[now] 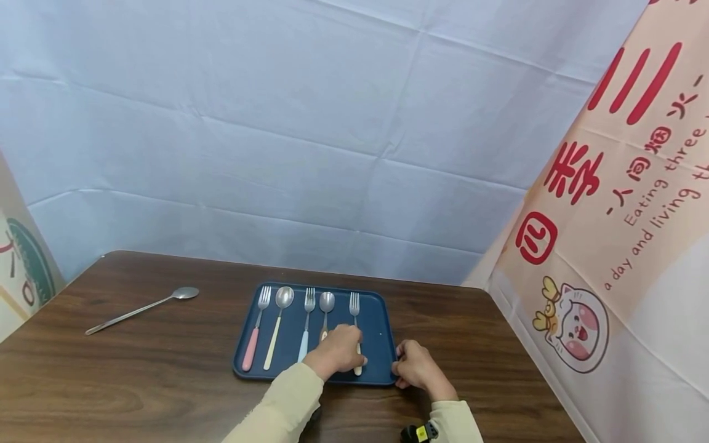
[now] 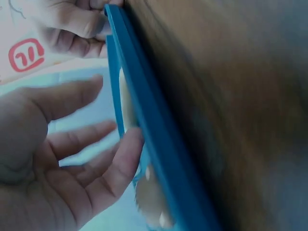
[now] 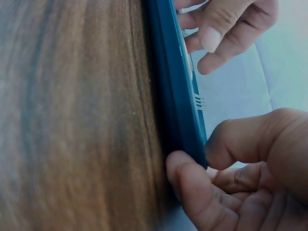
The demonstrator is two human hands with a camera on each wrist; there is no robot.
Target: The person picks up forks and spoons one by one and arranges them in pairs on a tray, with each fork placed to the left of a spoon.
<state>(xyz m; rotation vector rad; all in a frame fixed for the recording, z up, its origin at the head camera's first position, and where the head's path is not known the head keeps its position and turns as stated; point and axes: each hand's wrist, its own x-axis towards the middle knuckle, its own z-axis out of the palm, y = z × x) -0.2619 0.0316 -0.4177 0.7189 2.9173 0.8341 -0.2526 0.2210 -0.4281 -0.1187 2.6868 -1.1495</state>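
A dark blue tray (image 1: 379, 332) holds a fork with a pink handle (image 1: 250, 349), a spoon with a cream handle (image 1: 272, 344), a fork with a light-blue handle (image 1: 309, 300), a smaller spoon (image 1: 327, 302) and a fork with a cream handle (image 1: 354, 304). Over that last fork is my left hand (image 1: 338, 351), hiding part of it. In the left wrist view, the left hand's fingers (image 2: 122, 159) are loosely spread beside the tray rim, thumb apart. My right hand (image 1: 418, 368) pinches the tray's near right corner between thumb and fingers.
A long-handled metal spoon (image 1: 138, 312) lies on the brown wooden table (image 1: 166, 394), left of the tray. Pale cloth (image 1: 277, 123) hangs behind the table. A printed banner (image 1: 626, 203) runs along the right side.
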